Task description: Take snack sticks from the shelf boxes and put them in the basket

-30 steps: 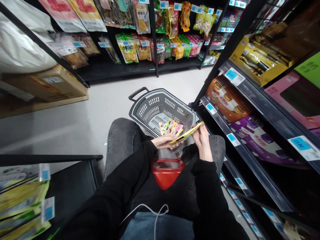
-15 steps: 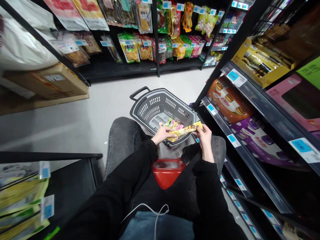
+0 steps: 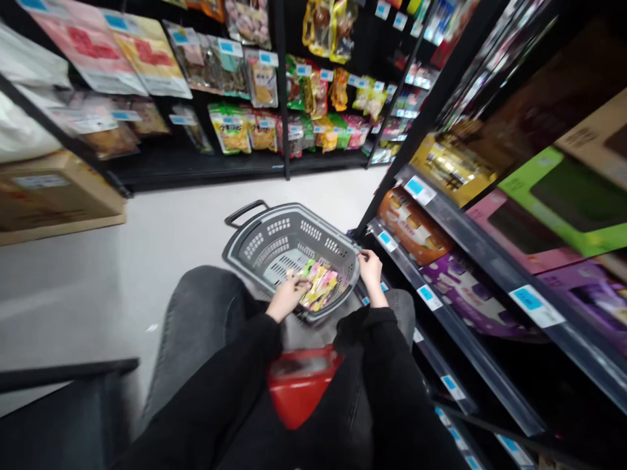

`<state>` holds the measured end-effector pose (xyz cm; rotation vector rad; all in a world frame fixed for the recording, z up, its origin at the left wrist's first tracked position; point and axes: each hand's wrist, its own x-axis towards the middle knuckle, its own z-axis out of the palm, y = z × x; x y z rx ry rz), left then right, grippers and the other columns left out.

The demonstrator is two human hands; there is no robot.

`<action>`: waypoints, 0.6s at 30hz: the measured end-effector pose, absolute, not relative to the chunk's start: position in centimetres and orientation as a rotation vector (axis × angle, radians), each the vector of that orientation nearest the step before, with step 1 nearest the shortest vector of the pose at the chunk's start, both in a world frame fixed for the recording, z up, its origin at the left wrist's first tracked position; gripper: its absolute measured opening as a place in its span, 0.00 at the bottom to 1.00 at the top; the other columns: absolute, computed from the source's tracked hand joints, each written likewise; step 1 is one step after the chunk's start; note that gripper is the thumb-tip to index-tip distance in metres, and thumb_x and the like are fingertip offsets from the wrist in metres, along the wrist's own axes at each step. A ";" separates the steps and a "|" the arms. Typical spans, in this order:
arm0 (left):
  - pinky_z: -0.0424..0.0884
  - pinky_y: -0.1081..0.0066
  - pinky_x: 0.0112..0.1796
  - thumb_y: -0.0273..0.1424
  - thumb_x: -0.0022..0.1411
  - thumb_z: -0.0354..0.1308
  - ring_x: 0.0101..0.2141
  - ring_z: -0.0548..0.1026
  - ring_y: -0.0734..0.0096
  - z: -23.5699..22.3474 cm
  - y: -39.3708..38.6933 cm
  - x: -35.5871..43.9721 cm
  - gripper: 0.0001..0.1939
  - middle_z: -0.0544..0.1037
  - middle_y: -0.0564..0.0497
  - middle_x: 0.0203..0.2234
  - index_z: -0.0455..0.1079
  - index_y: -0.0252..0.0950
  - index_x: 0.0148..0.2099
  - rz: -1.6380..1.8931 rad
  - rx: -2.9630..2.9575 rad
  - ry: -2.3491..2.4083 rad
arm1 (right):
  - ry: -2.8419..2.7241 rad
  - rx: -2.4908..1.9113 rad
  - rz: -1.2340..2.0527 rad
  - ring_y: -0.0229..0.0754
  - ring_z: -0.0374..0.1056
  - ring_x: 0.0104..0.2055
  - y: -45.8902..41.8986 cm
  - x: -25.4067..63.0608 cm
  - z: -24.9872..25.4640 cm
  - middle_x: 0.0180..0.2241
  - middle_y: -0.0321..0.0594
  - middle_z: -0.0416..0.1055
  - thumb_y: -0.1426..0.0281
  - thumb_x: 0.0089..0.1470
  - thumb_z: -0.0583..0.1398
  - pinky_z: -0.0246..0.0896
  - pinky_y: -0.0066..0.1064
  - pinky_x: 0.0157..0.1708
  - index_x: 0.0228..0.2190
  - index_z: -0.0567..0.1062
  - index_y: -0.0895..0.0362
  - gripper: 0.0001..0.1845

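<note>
- Yellow, pink and green packets [image 3: 321, 287]: heaped on the floor of the grey basket [image 3: 294, 245], toward its near right corner.
- Left hand [image 3: 288, 297]: over the basket's near edge, fingers bent together at the packets (whether pinching one cannot be told).
- Right hand [image 3: 371, 269]: at the basket's right edge, fingers curled; grip on it unclear.
- Red object [image 3: 300, 395]: short of the basket's near edge.

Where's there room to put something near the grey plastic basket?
On the pale floor, between the brown cardboard box and the grey plastic basket. The basket's left end looks bare inside. Its near right part is crowded: small colourful packets, left hand beside them, right hand at the rim.
</note>
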<state>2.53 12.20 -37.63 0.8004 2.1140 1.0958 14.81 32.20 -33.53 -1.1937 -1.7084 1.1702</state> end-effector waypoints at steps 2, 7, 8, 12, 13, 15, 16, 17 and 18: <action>0.68 0.65 0.42 0.31 0.52 0.53 0.38 0.76 0.59 -37.7 12.4 2.4 0.14 0.79 0.45 0.36 0.73 0.32 0.40 1.069 0.843 2.103 | -1.817 -1.068 0.970 0.41 0.69 0.36 33.5 15.1 -29.5 0.31 0.40 0.74 0.72 0.44 0.60 0.60 0.36 0.47 0.29 0.75 0.56 0.05; 0.67 0.70 0.41 0.32 0.55 0.51 0.38 0.77 0.62 -37.6 12.6 2.9 0.15 0.80 0.47 0.37 0.73 0.35 0.42 0.899 1.068 2.096 | -2.048 -0.869 0.112 0.46 0.64 0.45 38.5 17.0 -16.4 0.41 0.49 0.69 0.74 0.55 0.49 0.55 0.40 0.50 0.38 0.72 0.58 0.14; 0.67 0.70 0.41 0.33 0.56 0.50 0.39 0.77 0.62 -37.6 12.6 3.1 0.15 0.79 0.47 0.39 0.72 0.35 0.43 0.834 1.139 2.099 | -2.073 -0.902 -0.013 0.47 0.62 0.46 39.9 17.1 -14.1 0.42 0.51 0.68 0.75 0.55 0.48 0.55 0.43 0.50 0.39 0.71 0.59 0.14; 0.66 0.71 0.40 0.32 0.58 0.48 0.39 0.76 0.62 -37.6 12.6 3.6 0.15 0.79 0.46 0.37 0.72 0.36 0.43 0.675 1.308 2.089 | -2.288 -1.060 -0.418 0.56 0.59 0.49 45.0 16.6 -8.8 0.44 0.59 0.66 0.74 0.51 0.56 0.56 0.48 0.46 0.41 0.70 0.65 0.14; 0.66 0.71 0.40 0.31 0.58 0.48 0.39 0.76 0.62 -37.6 12.6 3.7 0.14 0.79 0.46 0.36 0.72 0.36 0.43 0.667 1.318 2.085 | -2.360 -1.084 -0.485 0.57 0.59 0.48 45.9 16.3 -8.3 0.43 0.61 0.66 0.73 0.49 0.59 0.58 0.48 0.44 0.41 0.70 0.66 0.15; 0.65 0.71 0.40 0.30 0.57 0.49 0.39 0.76 0.62 -37.6 12.5 3.7 0.13 0.79 0.46 0.35 0.72 0.37 0.42 0.668 1.316 2.079 | -2.464 -1.101 -0.587 0.57 0.61 0.47 47.2 15.9 -8.1 0.43 0.62 0.66 0.71 0.45 0.63 0.60 0.46 0.41 0.41 0.70 0.66 0.19; 0.65 0.71 0.40 0.30 0.57 0.50 0.39 0.75 0.62 -37.7 12.5 3.7 0.13 0.79 0.46 0.34 0.72 0.37 0.41 0.666 1.315 2.079 | -2.487 -1.106 -0.627 0.56 0.62 0.46 47.6 15.7 -8.1 0.43 0.62 0.67 0.71 0.45 0.64 0.60 0.46 0.41 0.41 0.70 0.66 0.20; 0.65 0.71 0.40 0.29 0.57 0.50 0.39 0.75 0.62 -37.7 12.5 3.7 0.12 0.79 0.46 0.34 0.72 0.37 0.41 0.664 1.315 2.079 | -2.497 -1.118 -0.657 0.56 0.63 0.45 48.0 15.5 -8.1 0.43 0.62 0.67 0.71 0.44 0.64 0.60 0.45 0.41 0.41 0.70 0.66 0.21; 0.65 0.71 0.40 0.29 0.57 0.50 0.39 0.75 0.62 -37.7 12.4 3.7 0.12 0.78 0.46 0.34 0.72 0.37 0.41 0.661 1.315 2.081 | -2.503 -1.144 -0.671 0.55 0.63 0.44 48.3 15.5 -8.0 0.43 0.61 0.67 0.70 0.44 0.64 0.60 0.45 0.41 0.41 0.71 0.66 0.21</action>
